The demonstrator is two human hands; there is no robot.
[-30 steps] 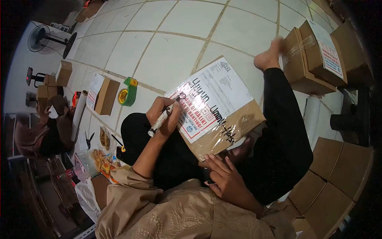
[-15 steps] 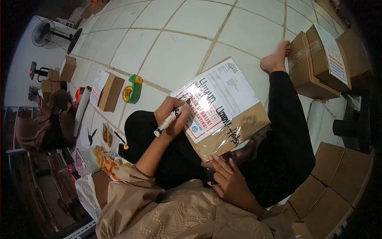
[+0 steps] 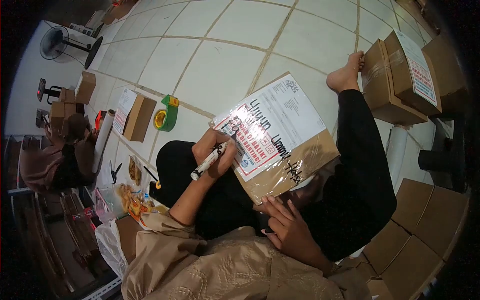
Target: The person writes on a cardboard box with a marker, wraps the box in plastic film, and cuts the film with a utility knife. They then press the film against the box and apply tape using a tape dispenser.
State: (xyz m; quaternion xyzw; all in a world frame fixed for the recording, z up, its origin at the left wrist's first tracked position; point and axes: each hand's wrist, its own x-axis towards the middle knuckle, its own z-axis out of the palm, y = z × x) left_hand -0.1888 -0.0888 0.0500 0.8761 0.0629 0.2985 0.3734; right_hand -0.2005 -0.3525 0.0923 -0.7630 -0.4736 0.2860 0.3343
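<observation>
A cardboard box [image 3: 315, 150] lies tilted across my lap under clear, shiny wrapping. On its top are a white printed label [image 3: 295, 107] and a red-and-white warning sticker [image 3: 255, 155], with large black handwriting running across them. My left hand [image 3: 214, 152] is closed round a white marker with a dark pattern [image 3: 210, 162], its dark tip at the sticker beside a second, shorter line of writing. At the box's near corner, the fingertips of my right hand [image 3: 282, 220] press on the edge. A small dark spot shows between that hand's thumb and fingers.
A green tape dispenser [image 3: 167, 114] and a labelled box [image 3: 137, 117] stand on the tiled floor at left, near scissors [image 3: 116, 172] and snack packets [image 3: 132, 200]. Another person [image 3: 57, 160] sits at far left. More boxes [image 3: 400, 75] are stacked at right, others [image 3: 415, 225] below.
My left hand and the marker have shifted slightly down and left over the sticker, and more of the second written line shows. The right hand and the box have hardly moved.
</observation>
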